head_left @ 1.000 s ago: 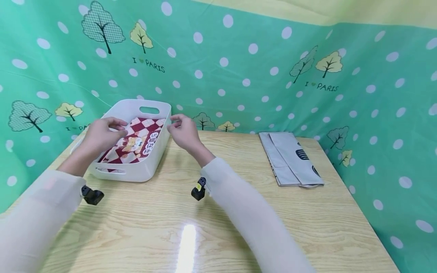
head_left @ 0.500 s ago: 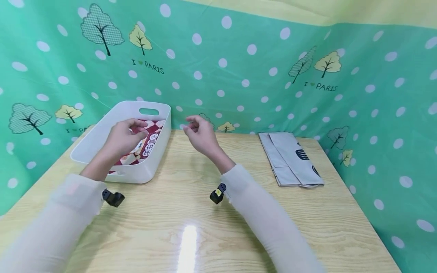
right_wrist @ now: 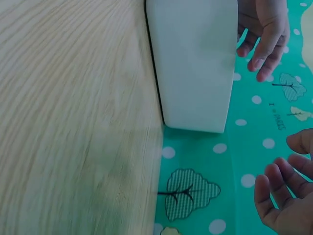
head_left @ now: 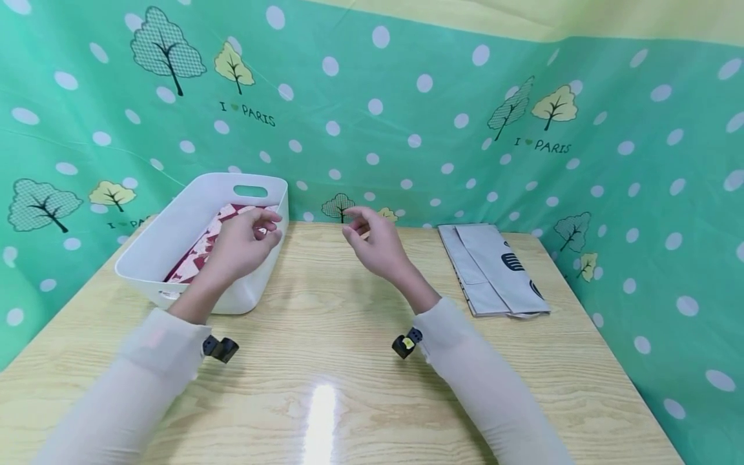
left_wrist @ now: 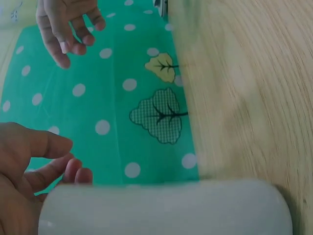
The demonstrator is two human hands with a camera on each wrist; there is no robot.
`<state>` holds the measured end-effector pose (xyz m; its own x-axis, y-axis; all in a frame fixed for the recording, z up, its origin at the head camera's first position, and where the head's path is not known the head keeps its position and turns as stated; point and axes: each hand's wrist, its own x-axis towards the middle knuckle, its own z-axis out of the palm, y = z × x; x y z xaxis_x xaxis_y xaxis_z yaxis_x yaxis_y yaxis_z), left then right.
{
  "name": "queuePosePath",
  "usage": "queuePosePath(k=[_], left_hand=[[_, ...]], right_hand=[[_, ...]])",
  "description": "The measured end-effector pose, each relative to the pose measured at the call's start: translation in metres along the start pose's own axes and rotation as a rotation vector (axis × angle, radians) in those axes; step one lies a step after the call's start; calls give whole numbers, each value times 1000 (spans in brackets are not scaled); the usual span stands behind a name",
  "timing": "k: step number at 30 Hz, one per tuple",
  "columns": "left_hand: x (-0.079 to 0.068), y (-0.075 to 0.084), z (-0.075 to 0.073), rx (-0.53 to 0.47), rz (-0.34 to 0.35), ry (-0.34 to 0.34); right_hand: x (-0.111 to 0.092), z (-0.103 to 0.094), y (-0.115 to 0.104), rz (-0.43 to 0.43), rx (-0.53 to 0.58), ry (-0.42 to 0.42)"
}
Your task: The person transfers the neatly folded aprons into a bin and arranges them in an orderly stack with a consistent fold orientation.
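Note:
My left hand hovers above the right side of a white plastic basket, fingers loosely bent and holding nothing. Inside the basket lies a flat red-and-white checked cloth item, partly hidden behind that hand. My right hand hangs over the table to the right of the basket, relaxed, with nothing in it. In the left wrist view the basket's wall stands just beside the left hand. The right wrist view shows both hands apart from the basket wall.
A folded grey cloth item with dark prints lies at the right of the wooden table. Behind the table hangs a green dotted curtain, which also runs down the right side.
Both hands have moved to the right, the left from over the basket's middle to its right side, the right away from the basket's rim. The basket and grey cloth stay put.

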<state>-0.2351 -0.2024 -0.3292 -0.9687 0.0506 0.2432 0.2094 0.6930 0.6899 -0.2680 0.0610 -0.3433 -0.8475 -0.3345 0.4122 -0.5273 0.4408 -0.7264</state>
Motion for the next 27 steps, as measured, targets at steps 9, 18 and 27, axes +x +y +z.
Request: queuePosePath(k=[9,18,27], left_hand=[[2,16,19,-33,46,34],[2,31,37,-125,15,-43],[5,40,63,-199,56,-75]], right_hand=[[-21,-31,27,-5,-40,40],[-37,-62,50,36,-63,121],[-49,-88,72,90,-118,148]])
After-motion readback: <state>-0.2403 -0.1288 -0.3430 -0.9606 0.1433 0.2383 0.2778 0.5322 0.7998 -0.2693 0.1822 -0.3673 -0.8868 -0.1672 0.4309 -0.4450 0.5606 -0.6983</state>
